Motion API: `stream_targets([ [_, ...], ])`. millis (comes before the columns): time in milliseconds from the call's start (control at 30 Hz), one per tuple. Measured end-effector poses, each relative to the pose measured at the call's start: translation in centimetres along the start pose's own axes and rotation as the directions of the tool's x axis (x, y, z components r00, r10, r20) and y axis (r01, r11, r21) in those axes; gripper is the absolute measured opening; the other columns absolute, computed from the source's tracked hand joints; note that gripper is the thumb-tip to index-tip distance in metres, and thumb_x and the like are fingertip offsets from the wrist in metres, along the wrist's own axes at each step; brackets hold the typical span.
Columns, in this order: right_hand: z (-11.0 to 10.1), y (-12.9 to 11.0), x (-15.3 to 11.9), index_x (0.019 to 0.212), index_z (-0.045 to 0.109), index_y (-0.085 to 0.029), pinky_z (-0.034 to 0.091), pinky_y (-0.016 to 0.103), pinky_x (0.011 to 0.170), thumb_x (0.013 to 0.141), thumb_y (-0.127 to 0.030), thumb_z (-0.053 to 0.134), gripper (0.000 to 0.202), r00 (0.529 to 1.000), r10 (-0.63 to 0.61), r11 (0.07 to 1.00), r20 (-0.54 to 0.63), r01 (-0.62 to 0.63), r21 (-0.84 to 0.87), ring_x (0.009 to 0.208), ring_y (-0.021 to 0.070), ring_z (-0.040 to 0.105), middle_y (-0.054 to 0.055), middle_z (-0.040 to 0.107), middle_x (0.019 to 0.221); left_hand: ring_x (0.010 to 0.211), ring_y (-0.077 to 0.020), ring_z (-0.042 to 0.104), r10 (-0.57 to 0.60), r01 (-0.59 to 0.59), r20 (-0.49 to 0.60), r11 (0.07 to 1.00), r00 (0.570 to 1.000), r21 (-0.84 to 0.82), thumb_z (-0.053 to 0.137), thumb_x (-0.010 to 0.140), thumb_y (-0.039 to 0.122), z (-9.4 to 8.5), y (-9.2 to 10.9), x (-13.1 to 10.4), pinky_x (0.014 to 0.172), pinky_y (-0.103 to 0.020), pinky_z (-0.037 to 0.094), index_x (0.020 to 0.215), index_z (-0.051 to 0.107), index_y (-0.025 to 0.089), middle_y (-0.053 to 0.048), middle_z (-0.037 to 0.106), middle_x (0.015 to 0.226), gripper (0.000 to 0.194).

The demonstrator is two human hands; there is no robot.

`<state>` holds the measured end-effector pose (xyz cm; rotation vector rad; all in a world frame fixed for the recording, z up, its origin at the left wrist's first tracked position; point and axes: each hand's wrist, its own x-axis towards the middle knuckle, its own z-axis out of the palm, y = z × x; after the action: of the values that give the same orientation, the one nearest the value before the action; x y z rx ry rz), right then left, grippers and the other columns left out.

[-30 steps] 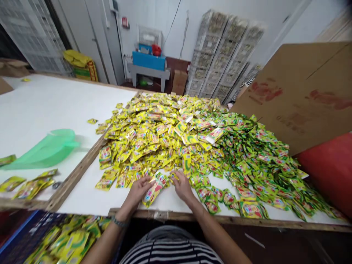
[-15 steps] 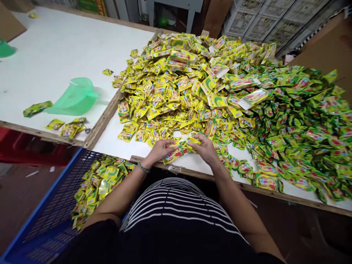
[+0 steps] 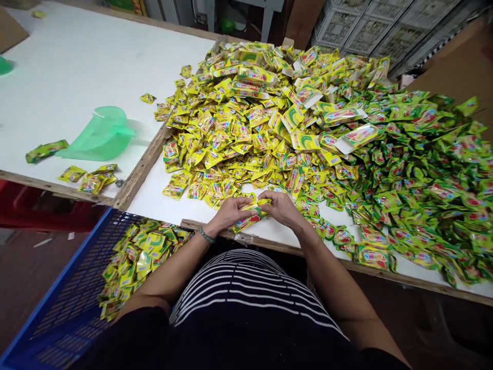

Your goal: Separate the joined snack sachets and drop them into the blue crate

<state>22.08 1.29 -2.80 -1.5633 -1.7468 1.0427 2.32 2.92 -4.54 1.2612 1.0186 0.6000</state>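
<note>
My left hand [image 3: 226, 215] is closed on a small yellow and green carton [image 3: 247, 222] with red fruit print, held slanting above the table's front edge. At the carton's right end, the closed fingers of my right hand [image 3: 283, 209] pinch a yellow sachet [image 3: 265, 202], mostly hidden by those fingers. Just beyond both hands spreads a heap of yellow sachets [image 3: 227, 149]. Several printed cartons [image 3: 358, 136] lie on top of that heap. To the right it runs into a large pile of green packets [image 3: 416, 169].
A blue crate [image 3: 77, 267] with yellow packets stands below the table at left. Past a wooden divider [image 3: 142, 164], a green plastic scoop [image 3: 100, 136] rests on the white tabletop [image 3: 77, 67] beside a few packets. Grey crates [image 3: 342, 25] are stacked behind the table.
My right hand has moved left, bringing the yellow sachet against the carton's right end. The carton is more steeply slanted, and both hands are closer together.
</note>
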Motion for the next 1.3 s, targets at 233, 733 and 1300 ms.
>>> stream_targets([
  [233,0.4,0.1,-1.2,0.121,0.061,-0.023,0.049,0.034,0.073,0.085,-0.037,0.057,0.038,0.992,-0.048,0.994,-0.115,0.059,0.097,0.073,0.0181,0.057,0.003,0.065,0.086,0.062,-0.0114,0.061,-0.123,0.125,0.026,0.94,0.992,-0.316,0.088,0.051,0.037,0.3,0.1,0.0,0.062,-0.024,0.046,0.096,0.072,0.011,-0.004,0.073,0.078,0.054],
  [733,1.5,-0.3,-1.8,0.118,0.052,-0.023,0.053,0.035,0.071,0.07,-0.038,0.075,0.056,0.955,-0.004,0.954,-0.296,0.092,0.285,0.075,0.0172,0.061,0.002,0.064,0.087,0.056,-0.0095,0.057,-0.124,0.091,-0.062,0.922,0.99,-0.376,0.089,0.05,0.032,0.7,0.4,-1.1,0.059,-0.023,0.046,0.092,0.07,0.012,0.002,0.068,0.064,0.049],
  [1300,2.3,-2.0,-2.8,0.115,0.05,-0.022,0.051,0.033,0.073,0.085,-0.043,0.06,0.038,0.926,0.027,0.962,-0.376,0.078,0.262,0.078,0.0179,0.065,0.004,0.072,0.089,0.067,-0.0128,0.063,0.012,-0.062,-0.121,0.905,0.993,-0.421,0.084,0.058,0.04,1.9,0.8,-0.3,0.069,-0.026,0.05,0.103,0.061,0.014,-0.001,0.07,0.077,0.056],
])
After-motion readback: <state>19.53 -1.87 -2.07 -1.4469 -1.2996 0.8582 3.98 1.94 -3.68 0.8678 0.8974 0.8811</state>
